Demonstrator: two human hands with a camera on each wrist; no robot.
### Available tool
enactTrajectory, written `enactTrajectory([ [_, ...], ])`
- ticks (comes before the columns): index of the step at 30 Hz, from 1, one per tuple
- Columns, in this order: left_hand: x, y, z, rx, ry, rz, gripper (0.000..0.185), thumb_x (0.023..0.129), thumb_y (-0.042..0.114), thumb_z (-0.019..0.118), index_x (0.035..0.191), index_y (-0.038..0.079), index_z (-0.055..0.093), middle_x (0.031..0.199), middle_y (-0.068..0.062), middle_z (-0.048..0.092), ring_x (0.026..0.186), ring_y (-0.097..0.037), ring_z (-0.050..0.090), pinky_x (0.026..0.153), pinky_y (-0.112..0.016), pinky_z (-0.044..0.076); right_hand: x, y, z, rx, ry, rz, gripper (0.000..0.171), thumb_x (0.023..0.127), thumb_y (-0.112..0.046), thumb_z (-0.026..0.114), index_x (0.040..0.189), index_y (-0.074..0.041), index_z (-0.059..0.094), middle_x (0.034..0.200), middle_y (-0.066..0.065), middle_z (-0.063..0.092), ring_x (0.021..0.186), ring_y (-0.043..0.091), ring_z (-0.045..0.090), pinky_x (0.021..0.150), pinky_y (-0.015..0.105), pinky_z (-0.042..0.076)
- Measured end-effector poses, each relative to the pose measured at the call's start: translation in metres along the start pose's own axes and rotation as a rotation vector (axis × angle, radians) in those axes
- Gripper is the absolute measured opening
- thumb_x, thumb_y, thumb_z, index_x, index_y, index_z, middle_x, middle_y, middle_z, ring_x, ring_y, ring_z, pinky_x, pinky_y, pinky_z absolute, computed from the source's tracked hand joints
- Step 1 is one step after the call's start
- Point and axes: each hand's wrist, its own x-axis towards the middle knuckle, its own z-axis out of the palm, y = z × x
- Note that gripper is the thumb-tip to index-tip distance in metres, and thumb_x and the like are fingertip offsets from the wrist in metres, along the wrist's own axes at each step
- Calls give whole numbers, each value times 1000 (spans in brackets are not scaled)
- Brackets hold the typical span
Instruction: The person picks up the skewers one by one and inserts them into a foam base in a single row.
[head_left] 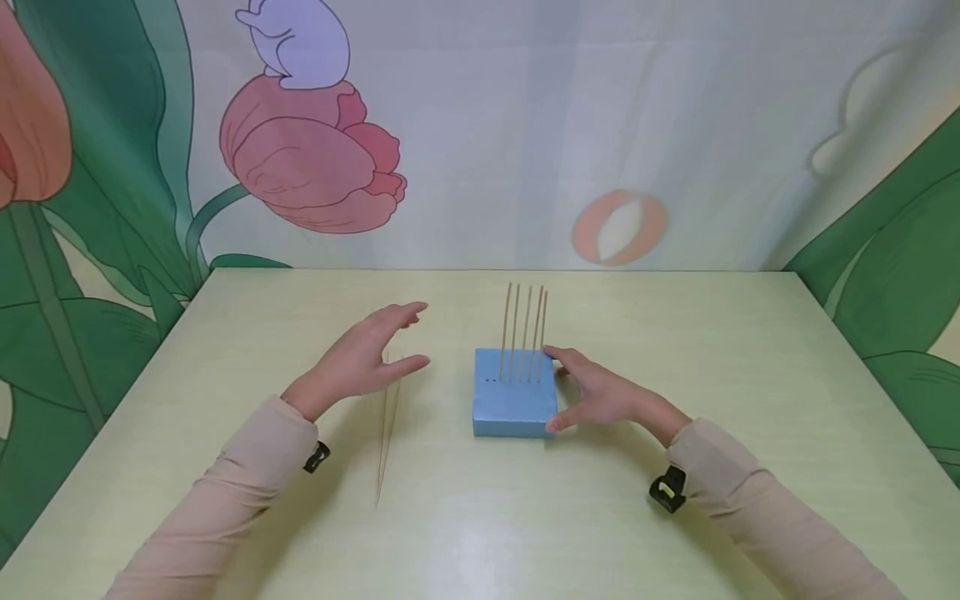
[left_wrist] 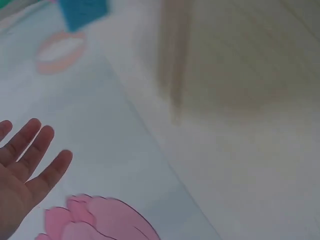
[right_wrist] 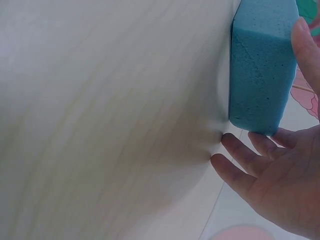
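A blue foam block stands in the middle of the table with several thin wooden skewers stuck upright in its far half. My right hand holds the block's right side, thumb at the front corner and fingers at the back corner. The right wrist view shows the block with the thumb laid on it and the fingers at its end. My left hand hovers open, fingers spread, above a few loose skewers lying on the table left of the block. In the left wrist view the hand holds nothing.
The pale yellow-green table meets a painted flower backdrop along its far edge. Dark straps sit on both wrists. In the left wrist view the loose skewers appear as a blur.
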Motion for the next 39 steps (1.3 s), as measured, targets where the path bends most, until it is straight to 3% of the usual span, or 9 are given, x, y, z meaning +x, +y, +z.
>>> enactTrajectory([
  [7,-14,-41,4,251,-183,-52,90,75,54,66,141,7,29,137,-19,34,124,-36,33,97,-52,32,1,0,0,2,-1,4,109,69,-34,79,145,-4,7,145,19,16,128,36,28,105,51,22],
  [15,-23,-63,17,356,-353,-173,107,66,72,60,144,8,24,143,-17,25,129,-36,22,96,-65,23,0,-1,-1,-6,3,3,110,68,-34,79,145,-3,7,145,20,15,128,36,28,104,51,22],
  [24,-24,-62,20,292,-408,-220,102,69,66,62,141,3,27,142,-21,25,130,-40,20,96,-67,19,0,0,-1,-4,1,11,109,69,-36,78,145,-5,7,146,18,14,129,35,27,104,51,22],
  [32,-15,-68,27,216,-390,-234,107,59,65,71,131,-5,33,137,-23,27,125,-41,24,94,-65,26,-2,-1,-1,2,7,9,108,69,-33,79,145,-5,8,146,19,16,128,35,27,104,52,22],
  [35,-13,-68,28,180,-384,-249,104,58,57,76,128,-6,32,132,-23,31,120,-40,28,94,-61,29,-2,-1,0,2,4,5,108,69,-33,79,145,-5,8,145,19,16,128,35,28,104,52,23],
  [39,-12,-63,24,146,-317,-281,92,59,39,84,125,0,32,119,-16,42,112,-34,34,87,-53,33,-2,-1,0,-10,5,5,108,70,-35,78,145,-5,8,145,19,17,127,35,29,103,51,24],
])
